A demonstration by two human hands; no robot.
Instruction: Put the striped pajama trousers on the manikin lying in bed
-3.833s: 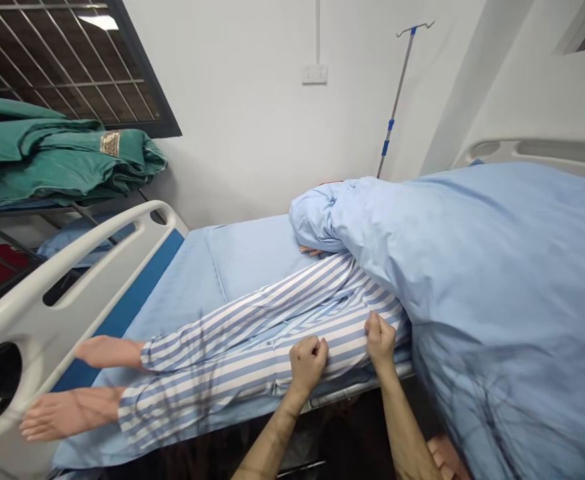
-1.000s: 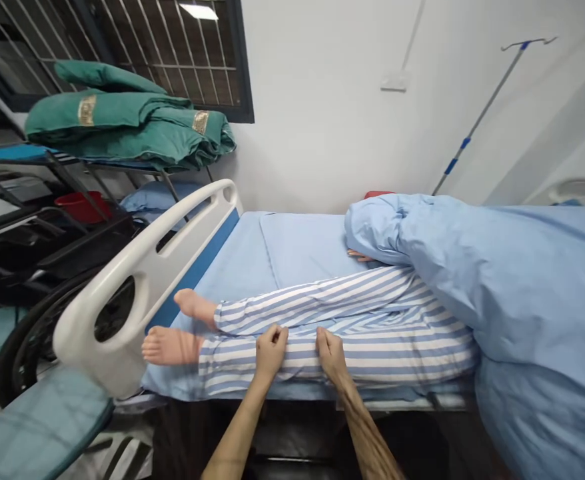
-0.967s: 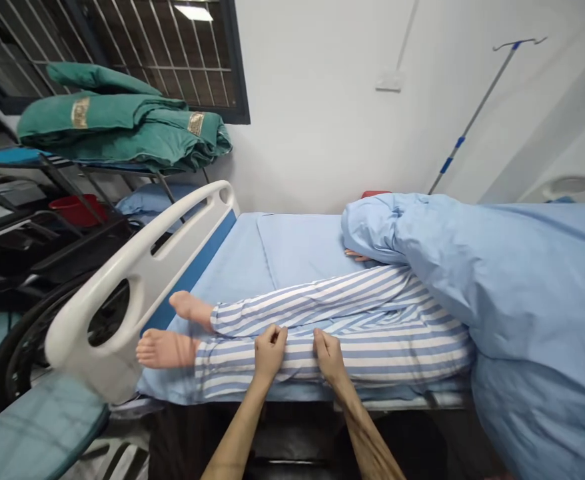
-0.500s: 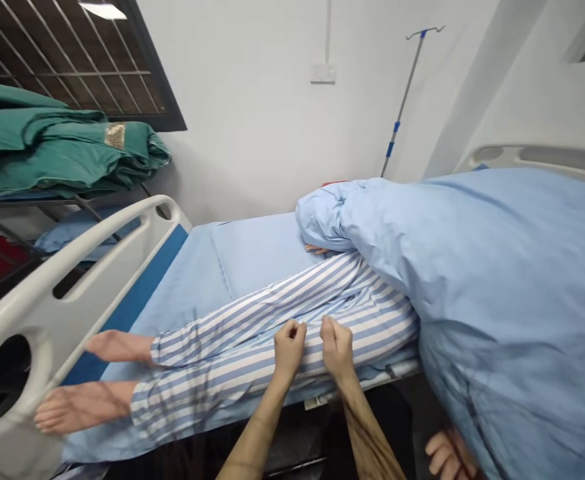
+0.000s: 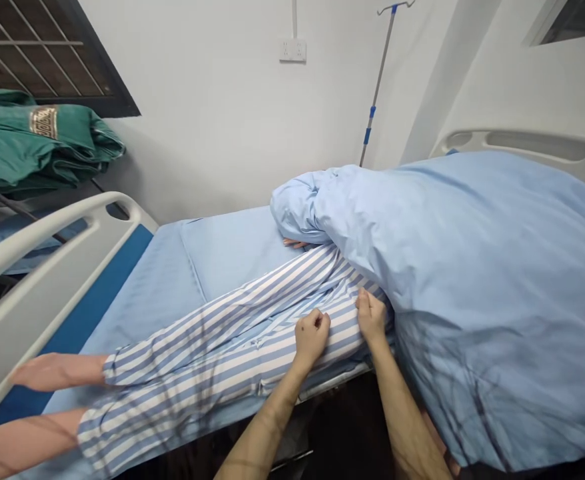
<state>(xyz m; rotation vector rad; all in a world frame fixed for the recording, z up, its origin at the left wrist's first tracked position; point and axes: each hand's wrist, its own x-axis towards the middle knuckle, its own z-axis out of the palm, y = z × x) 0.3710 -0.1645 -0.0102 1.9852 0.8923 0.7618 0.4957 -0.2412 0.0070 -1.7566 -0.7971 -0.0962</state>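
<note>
L hand (image 5: 312,337) clenched, knuckles up, on blue/white striped trousers (image 5: 232,330), mid-thigh area, looks like a fistful of cloth. R hand (image 5: 371,317) further up the same trousers, fingers curled into cloth, touching edge of blue duvet (image 5: 472,280); can't tell if it's pinching or just pressing. Both forearms come in from bottom edge, hands close together but not touching. Trousers are on lying figure (image 5: 187,347), on its side of frame running lower left to centre, legs angled across bed, lower body out, upper body under duvet. Bare feet (image 5: 47,371) at lower left, by white plastic bed end (image 5: 37,280), partly cut off by frame edge. Small hand (image 5: 292,243) of figure pokes out under duvet fold, on blue bed sheet (image 5: 197,267). Duvet bulks over right half of frame, up to 2nd white bed end (image 5: 522,143) at upper right. Metal bed rail (image 5: 332,387) below hands at bed edge. IV pole (image 5: 380,80) top centre-right by wall socket (image 5: 292,50). Folded green cloth (image 5: 37,133) upper left, under barred window (image 5: 37,53).
</note>
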